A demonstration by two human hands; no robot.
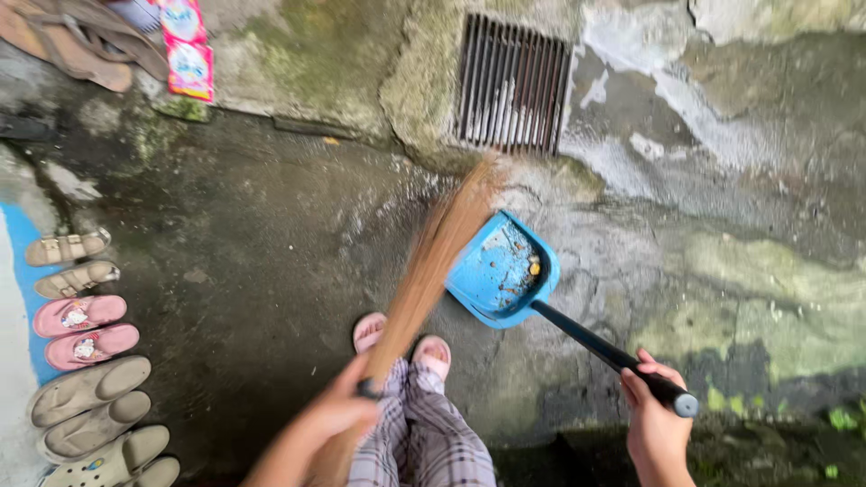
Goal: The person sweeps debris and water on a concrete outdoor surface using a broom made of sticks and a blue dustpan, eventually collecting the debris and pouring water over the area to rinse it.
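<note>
Blue plastic dustpan (502,269) rests tilted on the wet concrete floor (253,271) just below a rusty drain grate (512,83), bits of debris inside it. The right hand (656,424) is wrapped closed around its long black handle. The left hand (332,417) grips a blurred straw broom (433,257), whose bristles reach the dustpan's edge. Sandals (81,329) line the left side.

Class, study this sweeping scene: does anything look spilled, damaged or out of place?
Yes. The concrete floor is wet, stained and mossy, with pale cracked patches near the drain grate. Bits of debris lie in the blue dustpan. The sandals at the left stand in tidy pairs.
</note>
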